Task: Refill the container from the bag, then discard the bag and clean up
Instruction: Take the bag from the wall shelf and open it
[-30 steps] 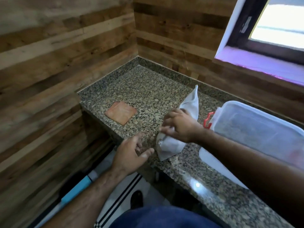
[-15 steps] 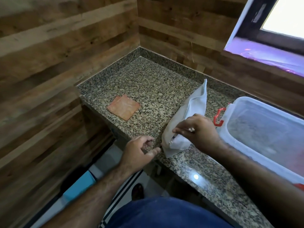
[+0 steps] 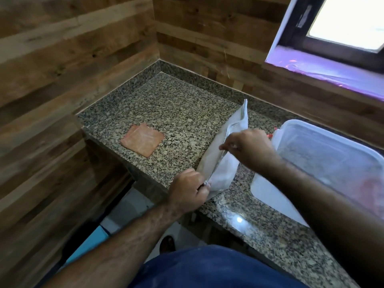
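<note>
Where two plank walls [image 3: 83, 65] meet, a speckled granite counter [image 3: 178, 113] fills the corner, w/ a low granite upstand along both walls. Window [image 3: 345, 21] sits far right, purple-lit sill below it. An orange cloth [image 3: 142, 139], folded square, lies flat on the counter's left part, well apart from everything else. Off the near-left counter edge, pale floor w/ a blue item, too blurred to name.

Bag [image 3: 223, 154] is white, long, lying on the counter approx mid-scene, running from near edge toward the far wall, far end tapering up. Left hand [image 3: 188, 191] is at the bag's near end, fingers curled, pinching that corner right at the counter edge. Right hand [image 3: 248, 147] is over the bag's middle, thumb & fingers nipping the top seam. Both hands touch the bag.

Container [image 3: 332, 154], clear plastic tub, stands just right of the bag, right forearm crossing in front of it; red clip on its left end. Contents unclear thru the plastic. A white lid [image 3: 268, 194] lies flat beside it, near side.
</note>
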